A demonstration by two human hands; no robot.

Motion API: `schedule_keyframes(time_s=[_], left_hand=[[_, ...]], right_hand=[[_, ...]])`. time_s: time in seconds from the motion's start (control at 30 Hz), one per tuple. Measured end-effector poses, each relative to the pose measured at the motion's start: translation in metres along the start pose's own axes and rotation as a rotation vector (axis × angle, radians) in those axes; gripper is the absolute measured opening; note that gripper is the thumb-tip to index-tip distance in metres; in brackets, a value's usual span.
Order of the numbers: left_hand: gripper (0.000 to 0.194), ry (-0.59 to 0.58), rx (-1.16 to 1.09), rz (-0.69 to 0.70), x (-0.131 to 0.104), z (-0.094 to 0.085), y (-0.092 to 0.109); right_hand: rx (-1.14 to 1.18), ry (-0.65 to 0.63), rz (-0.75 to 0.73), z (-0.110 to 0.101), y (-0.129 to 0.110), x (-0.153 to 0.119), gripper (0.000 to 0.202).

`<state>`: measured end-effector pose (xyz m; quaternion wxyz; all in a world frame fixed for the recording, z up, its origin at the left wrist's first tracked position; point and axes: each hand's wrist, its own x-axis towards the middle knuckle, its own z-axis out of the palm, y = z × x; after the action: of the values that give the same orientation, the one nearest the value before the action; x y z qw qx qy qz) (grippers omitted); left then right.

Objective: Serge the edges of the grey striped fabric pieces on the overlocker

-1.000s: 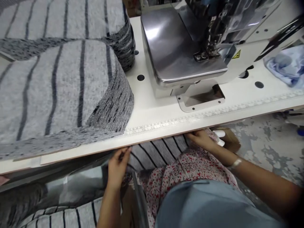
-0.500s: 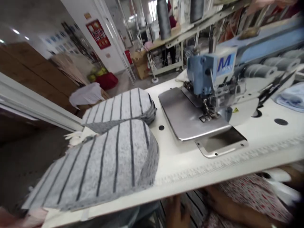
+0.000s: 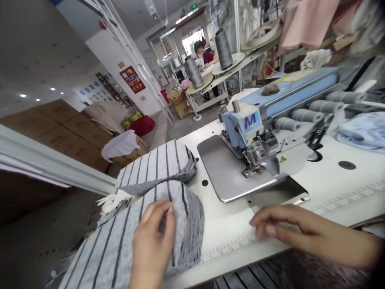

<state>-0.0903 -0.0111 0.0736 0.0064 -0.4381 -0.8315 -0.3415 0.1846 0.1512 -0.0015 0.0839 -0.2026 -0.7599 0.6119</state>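
Two stacks of grey fabric pieces with dark stripes and rounded ends lie on the left of the white sewing table. On top of the near stack [image 3: 105, 249] is my left hand [image 3: 155, 237], its thumb and fingertips drawn together in a pinch at the top striped fabric piece. The far stack [image 3: 159, 162] lies just beyond it. My right hand [image 3: 279, 226] hovers over the table's front edge, fingers loosely bent and thumb apart, with nothing visible in it. Beyond that hand stands a blue and white overlock sewing machine [image 3: 243, 126] with a metal plate [image 3: 228, 172].
Grey thread spools [image 3: 309, 115] line the machine's right side, near a light-blue cloth [image 3: 363, 130]. A ruler strip [image 3: 230, 247] runs along the front edge. Striped fabric [image 3: 249, 277] hangs below the edge. Another person [image 3: 207, 56] sits at a far table.
Both hands have come up from below the table edge: the left onto the near fabric stack, the right over the front edge. The camera view has tilted up.
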Motion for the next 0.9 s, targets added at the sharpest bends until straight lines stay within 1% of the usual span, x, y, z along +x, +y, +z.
schedule_keyframes(time_s=[0.03,0.1,0.17,0.2,0.23,0.27,0.3,0.33,0.37,0.4,0.47,0.5,0.53,0.6,0.67,0.73,0.8,0.83,0.87,0.9], left_hand=[[0.026,0.037,-0.061,-0.055,0.0,-0.004,-0.004],[0.023,0.13,-0.186,-0.15,0.012,-0.023,-0.009],[0.023,0.216,-0.257,-0.169,0.042,-0.043,-0.008],[0.023,0.254,-0.286,-0.161,0.061,-0.049,-0.005],[0.022,0.272,-0.308,-0.148,0.082,-0.05,-0.001],[0.021,0.288,-0.317,-0.125,0.101,-0.045,0.002],[0.022,0.282,-0.313,-0.103,0.119,-0.035,0.006],[0.023,0.259,-0.294,-0.082,0.133,-0.021,0.008],[0.024,0.212,-0.264,-0.065,0.144,-0.005,0.009],[0.025,0.159,-0.229,-0.052,0.15,0.012,0.009],[0.024,0.081,-0.169,-0.029,0.154,0.041,0.003],[0.023,0.058,-0.148,-0.022,0.152,0.051,-0.002],[0.022,0.047,-0.136,-0.02,0.15,0.058,-0.007],[0.021,0.056,-0.141,-0.033,0.147,0.061,-0.018],[0.023,0.115,-0.19,-0.071,0.15,0.057,-0.025],[0.028,0.202,-0.279,-0.116,0.157,0.045,-0.024],[0.034,0.274,-0.392,-0.139,0.161,0.024,-0.016],[0.036,0.293,-0.449,-0.135,0.158,0.01,-0.008],[0.036,0.3,-0.501,-0.12,0.151,-0.004,0.001],[0.035,0.298,-0.544,-0.099,0.138,-0.016,0.012]], right_hand=[[0.013,0.03,0.006,-0.003,-0.004,0.006,0.036],[0.04,0.125,0.015,-0.005,-0.001,0.013,0.04],[0.041,0.175,0.003,-0.002,0.01,0.014,0.041],[0.029,0.187,-0.009,0.0,0.016,0.013,0.04],[0.014,0.193,-0.024,0.002,0.021,0.012,0.039],[0.005,0.194,-0.041,0.003,0.025,0.011,0.038],[0.002,0.192,-0.057,0.004,0.028,0.011,0.037],[0.0,0.187,-0.07,0.004,0.031,0.01,0.036],[-0.002,0.185,-0.079,0.005,0.033,0.01,0.037],[-0.005,0.184,-0.083,0.005,0.035,0.011,0.037],[-0.013,0.192,-0.082,0.006,0.037,0.011,0.038],[-0.014,0.198,-0.085,0.006,0.037,0.012,0.038],[-0.012,0.203,-0.09,0.007,0.036,0.012,0.037],[-0.005,0.213,-0.105,0.007,0.033,0.012,0.036],[0.01,0.221,-0.111,0.007,0.03,0.012,0.035],[0.026,0.211,-0.097,0.006,0.03,0.012,0.036],[0.039,0.18,-0.079,0.003,0.031,0.011,0.04],[0.044,0.169,-0.069,0.002,0.032,0.011,0.042],[0.053,0.167,-0.055,0.001,0.033,0.011,0.044],[0.071,0.174,-0.043,0.001,0.033,0.011,0.045]])
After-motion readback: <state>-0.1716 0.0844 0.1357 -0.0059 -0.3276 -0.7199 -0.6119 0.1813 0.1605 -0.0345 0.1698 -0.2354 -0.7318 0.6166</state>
